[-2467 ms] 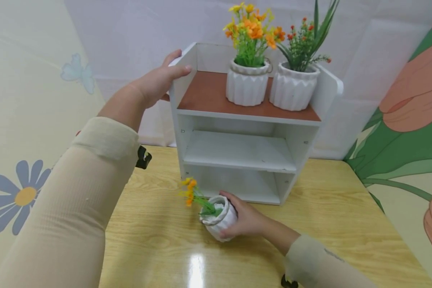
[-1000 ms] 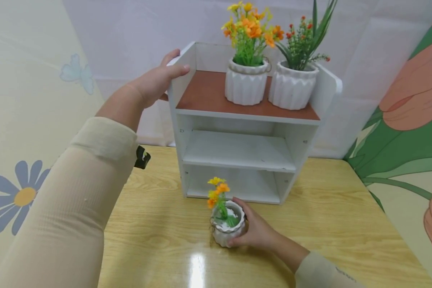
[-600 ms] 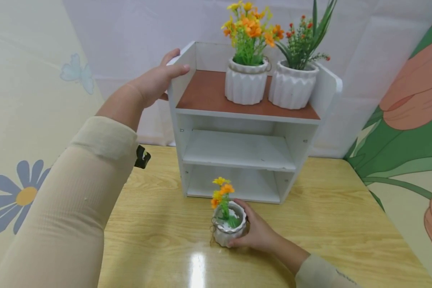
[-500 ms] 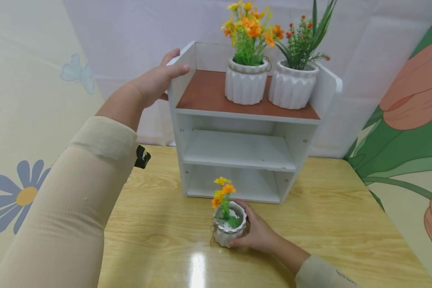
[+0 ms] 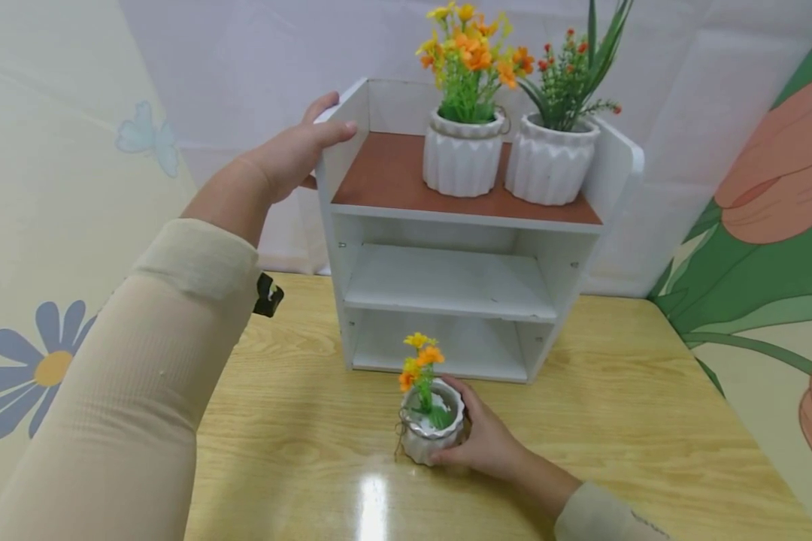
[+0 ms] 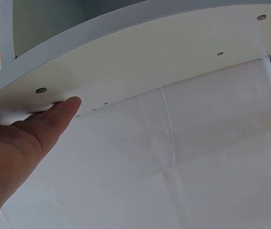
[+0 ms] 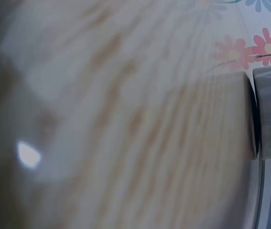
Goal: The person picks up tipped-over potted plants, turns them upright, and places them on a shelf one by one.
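A white shelf unit (image 5: pixel 446 219) with a reddish-brown top board stands upright at the back. My left hand (image 5: pixel 294 154) grips the upper edge of its left side panel, thumb on the inner side. In the left wrist view, fingers (image 6: pixel 59 117) of that hand lie along the panel's outer face. My right hand (image 5: pixel 487 439) holds a small white flowerpot (image 5: pixel 428 445) from its right, thumb at the front and fingers round the back. The pot stands upright on the table before the lowest shelf, with orange and yellow artificial flowers (image 5: pixel 419 364) leaning left inside it.
On the top board stand a white pot with orange flowers (image 5: pixel 463 158) and a white pot with long leaves and red berries (image 5: pixel 551 165). The wooden table (image 5: pixel 291 466) is glossy. A white cloth (image 5: pixel 243 68) hangs behind the shelf.
Between 2.5 and 1 second ago, my right hand brought the small pot from tilted left to upright, slightly rightward. Since then it has hardly moved. My left hand stays on the panel.
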`<state>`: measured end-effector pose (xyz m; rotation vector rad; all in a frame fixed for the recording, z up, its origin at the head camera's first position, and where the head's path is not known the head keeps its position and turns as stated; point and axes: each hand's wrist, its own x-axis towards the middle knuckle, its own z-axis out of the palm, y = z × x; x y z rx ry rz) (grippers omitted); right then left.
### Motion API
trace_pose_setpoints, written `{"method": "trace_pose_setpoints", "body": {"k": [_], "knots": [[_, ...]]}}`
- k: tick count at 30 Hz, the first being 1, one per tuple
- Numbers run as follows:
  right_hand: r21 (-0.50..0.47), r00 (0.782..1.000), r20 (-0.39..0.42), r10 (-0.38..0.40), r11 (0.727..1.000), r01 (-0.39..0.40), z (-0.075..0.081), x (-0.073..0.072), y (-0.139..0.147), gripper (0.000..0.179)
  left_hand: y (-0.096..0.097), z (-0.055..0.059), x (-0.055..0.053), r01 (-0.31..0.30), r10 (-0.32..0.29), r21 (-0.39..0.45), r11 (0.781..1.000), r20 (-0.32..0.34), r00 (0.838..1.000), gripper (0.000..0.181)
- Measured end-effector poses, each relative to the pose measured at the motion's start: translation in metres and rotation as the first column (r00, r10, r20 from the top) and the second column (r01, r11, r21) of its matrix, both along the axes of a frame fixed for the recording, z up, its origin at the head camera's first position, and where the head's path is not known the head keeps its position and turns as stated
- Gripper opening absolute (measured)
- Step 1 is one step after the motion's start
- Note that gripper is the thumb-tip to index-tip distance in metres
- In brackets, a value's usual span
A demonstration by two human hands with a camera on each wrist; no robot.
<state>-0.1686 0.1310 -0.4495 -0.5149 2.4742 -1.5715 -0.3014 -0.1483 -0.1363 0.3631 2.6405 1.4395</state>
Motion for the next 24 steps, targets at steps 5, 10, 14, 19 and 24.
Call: {"method": "trace_pose_setpoints", "body": {"k": [5, 10, 14, 19, 24], "knots": [[-0.011, 1.000, 0.010, -0.008, 1.000, 0.008, -0.002, -0.001, 0.000, 0.107, 0.000, -0.001, 0.000, 0.000, 0.000, -0.002, 1.000, -0.007, 1.000, 0.070], [-0.022, 1.000, 0.004, -0.027, 0.999, 0.027, 0.001, -0.001, -0.001, 0.109, 0.000, 0.000, 0.000, 0.003, -0.003, 0.004, 1.000, -0.004, 1.000, 0.070], [-0.014, 0.998, 0.018, -0.066, 0.998, 0.066, 0.008, 0.000, -0.003, 0.113, 0.000, 0.001, 0.001, 0.004, -0.004, 0.008, 1.000, 0.007, 1.000, 0.070], [0.005, 0.995, 0.018, -0.096, 0.995, 0.096, 0.021, 0.000, -0.008, 0.113, 0.000, 0.001, 0.001, 0.004, -0.004, 0.014, 1.000, 0.019, 1.000, 0.070], [-0.002, 0.995, 0.000, -0.095, 0.995, 0.095, 0.041, 0.000, -0.012, 0.113, 0.000, 0.002, 0.001, 0.006, -0.006, 0.016, 1.000, 0.018, 1.000, 0.070]]}}
